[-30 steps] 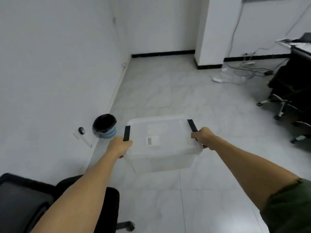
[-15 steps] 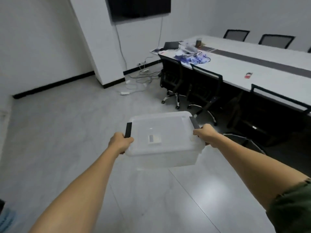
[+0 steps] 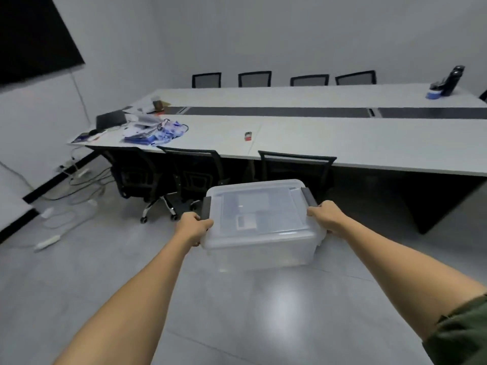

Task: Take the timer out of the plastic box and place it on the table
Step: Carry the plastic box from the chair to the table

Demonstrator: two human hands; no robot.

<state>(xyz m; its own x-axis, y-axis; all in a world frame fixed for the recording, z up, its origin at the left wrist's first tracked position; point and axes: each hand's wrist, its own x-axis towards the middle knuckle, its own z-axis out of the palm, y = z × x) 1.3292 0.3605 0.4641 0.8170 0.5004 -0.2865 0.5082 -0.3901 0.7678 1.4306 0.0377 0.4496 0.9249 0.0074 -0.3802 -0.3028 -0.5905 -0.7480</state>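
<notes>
I carry a translucent plastic box (image 3: 263, 248) with a closed lid and two dark side latches, held above the floor in front of me. My left hand (image 3: 193, 227) grips its left side by the latch. My right hand (image 3: 325, 217) grips its right side. Through the lid a small white timer (image 3: 246, 222) with a grey display shows faintly inside. The long white table (image 3: 369, 146) stretches across the room straight ahead, beyond the box.
Three black office chairs (image 3: 195, 175) stand tucked at the table's near edge, directly behind the box. Papers and a laptop (image 3: 110, 119) clutter the table's left end; a small red item (image 3: 247, 135) lies mid-table. Cables and power strips (image 3: 47, 242) lie on the floor at left.
The view has swung right from the corner with the bin to the long table, which now faces me. Both hands keep the same grip on the box.
</notes>
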